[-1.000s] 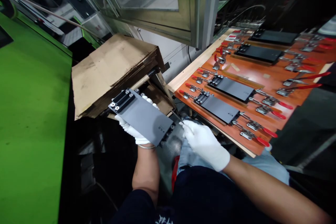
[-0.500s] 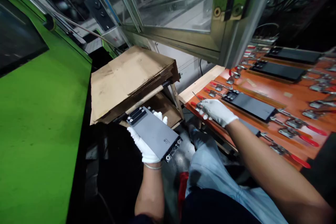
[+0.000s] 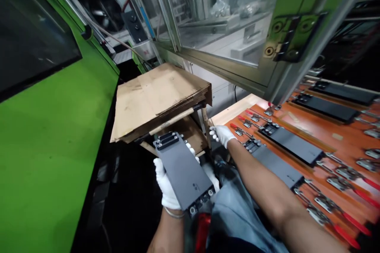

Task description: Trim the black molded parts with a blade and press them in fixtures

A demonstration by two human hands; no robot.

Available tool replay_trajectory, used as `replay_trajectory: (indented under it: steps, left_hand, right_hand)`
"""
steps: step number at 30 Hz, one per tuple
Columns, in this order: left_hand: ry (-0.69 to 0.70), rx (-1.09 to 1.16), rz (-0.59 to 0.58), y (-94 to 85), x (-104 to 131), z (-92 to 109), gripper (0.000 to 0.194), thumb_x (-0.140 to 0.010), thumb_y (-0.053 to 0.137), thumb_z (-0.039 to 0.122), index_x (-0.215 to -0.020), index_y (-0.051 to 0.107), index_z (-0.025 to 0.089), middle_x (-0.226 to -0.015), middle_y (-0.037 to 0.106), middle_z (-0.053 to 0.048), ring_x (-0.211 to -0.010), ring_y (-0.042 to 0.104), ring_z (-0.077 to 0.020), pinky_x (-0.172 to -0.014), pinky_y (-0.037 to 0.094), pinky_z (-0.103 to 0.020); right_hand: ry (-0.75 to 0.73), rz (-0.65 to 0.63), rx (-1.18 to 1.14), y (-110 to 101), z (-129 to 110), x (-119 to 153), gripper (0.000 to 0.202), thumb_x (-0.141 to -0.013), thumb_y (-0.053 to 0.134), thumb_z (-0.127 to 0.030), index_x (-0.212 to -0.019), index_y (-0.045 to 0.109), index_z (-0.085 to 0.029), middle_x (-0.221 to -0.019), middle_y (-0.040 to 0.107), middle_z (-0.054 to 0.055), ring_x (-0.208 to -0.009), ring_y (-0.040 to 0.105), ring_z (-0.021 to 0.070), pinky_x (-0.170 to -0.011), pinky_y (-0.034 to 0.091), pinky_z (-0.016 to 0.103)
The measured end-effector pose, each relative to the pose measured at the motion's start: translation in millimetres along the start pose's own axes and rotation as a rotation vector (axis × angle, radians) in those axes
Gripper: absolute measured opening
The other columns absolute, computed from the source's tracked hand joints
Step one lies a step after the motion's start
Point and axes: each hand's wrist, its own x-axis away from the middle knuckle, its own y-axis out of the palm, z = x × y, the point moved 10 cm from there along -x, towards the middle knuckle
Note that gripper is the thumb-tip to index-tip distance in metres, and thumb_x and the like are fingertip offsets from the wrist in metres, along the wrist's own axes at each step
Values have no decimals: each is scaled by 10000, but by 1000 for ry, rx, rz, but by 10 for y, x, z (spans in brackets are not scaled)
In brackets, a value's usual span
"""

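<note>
My left hand (image 3: 168,187), in a white glove, grips a flat grey rectangular panel (image 3: 185,170) from below. Black slotted fittings with round metal inserts line the panel's far end, and more inserts line its near end. A small dark mark shows near its lower edge. Off to the right, my gloved right hand (image 3: 222,134) is closed, fingers curled, beside the corner of the orange board (image 3: 335,136). What it holds, if anything, is too small to make out. Nearest to that arm on the board lies another grey panel (image 3: 277,164), held by toggle clamps (image 3: 319,207) with red handles.
Brown cardboard (image 3: 160,91) covers a small stand ahead of me. A green machine wall (image 3: 53,142) rises at left. A framed clear door (image 3: 219,19) with a hinge hangs above the board's far left. More clamped panels (image 3: 291,142) lie on the board.
My right hand has drawn back left from the red clamp handles to the board's corner. The panel in my left hand is turned more upright in view. The camera view has shifted.
</note>
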Motion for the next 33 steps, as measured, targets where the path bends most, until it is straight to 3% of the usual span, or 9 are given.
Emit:
replay_trajectory:
  steps: [2, 4, 8, 11, 13, 16, 24, 30, 33]
  left_hand:
    - [23, -3, 76, -35, -75, 20, 739, -895, 454, 758, -1294, 678, 177, -1236, 724, -122, -1117, 686, -285, -1027, 514, -434]
    - [62, -11, 124, -36, -169, 55, 720, -889, 478, 747, -1304, 663, 188, -1215, 728, -111, -1104, 682, -281, -1001, 528, -449]
    - [176, -65, 141, 91, -338, 129, 709, -889, 464, 758, -1310, 646, 217, -1190, 724, -105, -1066, 669, -268, -946, 537, -443]
    - [264, -134, 118, 270, -396, 145, 735, -896, 435, 770, -1320, 629, 202, -1210, 703, -124, -1067, 648, -262, -940, 522, -427]
    - [292, -187, 90, 393, -410, 119, 779, -882, 421, 796, -1333, 613, 191, -1237, 681, -139, -1114, 626, -275, -951, 509, -418]
    - [303, -248, 75, 496, -404, 62, 820, -862, 404, 830, -1326, 606, 184, -1268, 655, -150, -1218, 574, -309, -977, 493, -416]
    - [336, -342, 29, 528, -369, 15, 719, -866, 426, 810, -1266, 633, 249, -1280, 647, -106, -1281, 546, -312, -1003, 502, -432]
    - [380, -349, -1, 523, -375, 81, 709, -861, 451, 800, -1277, 628, 254, -1325, 626, -94, -1338, 497, -314, -1040, 491, -444]
    - [380, -353, 22, 515, -363, 105, 705, -872, 424, 802, -1267, 635, 258, -1316, 633, -89, -1330, 508, -304, -1030, 499, -430]
  right_hand:
    - [120, -34, 20, -49, 181, 249, 277, -1052, 483, -328, -1081, 636, -98, -747, 614, -3, -493, 517, 75, -451, 439, 191]
    - [142, -67, 2, -143, 179, 602, 290, -1042, 446, -319, -1094, 632, -102, -679, 593, -17, -413, 452, 70, -382, 357, 189]
    - [-50, -156, 42, -287, -249, 1468, 312, -983, 536, -435, -1081, 648, -161, -782, 672, 18, -486, 522, 101, -460, 446, 231]
    - [-190, -266, 246, -188, -490, 2020, 298, -1019, 446, -369, -893, 649, -191, -723, 653, 25, -593, 581, 148, -600, 505, 280]
    - [-237, -330, 321, -76, -534, 2239, 333, -1037, 379, -306, -831, 619, -204, -706, 639, 22, -636, 596, 161, -642, 504, 293]
    - [-232, -356, 344, 11, -501, 2345, 312, -1037, 360, -252, -864, 616, -207, -753, 673, 30, -668, 627, 172, -638, 507, 296]
    - [-358, -252, 465, -51, -534, 2364, 271, -989, 395, -180, -1017, 665, -174, -978, 740, 99, -888, 709, 248, -805, 541, 377]
    - [-341, -335, 426, 58, -512, 2458, 259, -972, 393, -162, -762, 539, -202, -665, 611, 8, -581, 582, 158, -605, 484, 276]
    - [-363, -330, 408, 56, -555, 2462, 261, -974, 382, -164, -764, 532, -208, -676, 617, 12, -591, 585, 160, -618, 496, 282]
